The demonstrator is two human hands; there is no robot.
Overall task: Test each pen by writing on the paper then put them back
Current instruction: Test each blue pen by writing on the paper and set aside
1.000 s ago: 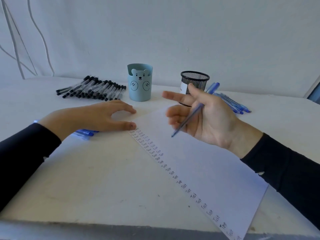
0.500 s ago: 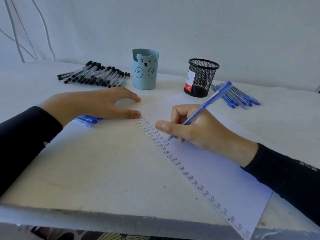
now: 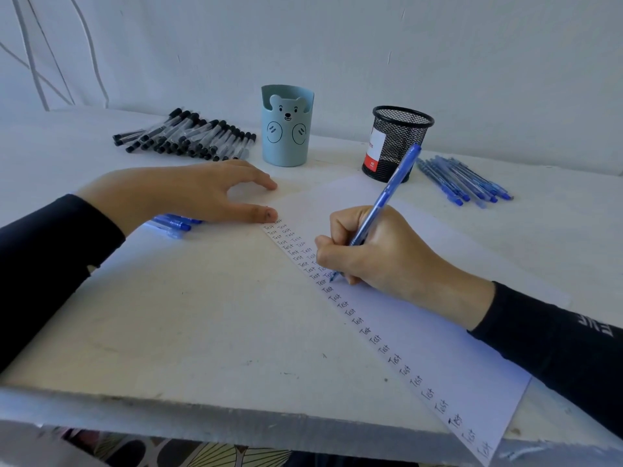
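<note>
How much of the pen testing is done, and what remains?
Done: the paper has one column of "Test" and part of a second. In hand: the right hand writes with a blue pen; the left hand touches the paper. Left: no pen sticks out of the bear cup or mesh cup; black pens and blue pens lie loose.

One paper [image 3: 438, 348]. One blue pen [image 3: 393, 182] in right hand [image 3: 381, 254]. One bear cup [image 3: 287, 129] beyond left hand [image 3: 182, 193], one mesh cup [image 3: 399, 139] beyond right. Roughly twenty black pens [image 3: 188, 138] beyond left, about ten loose blue pens [image 3: 462, 178] beyond right, two or three tucked blue pens [image 3: 178, 224] under left; piles overlap.
</note>
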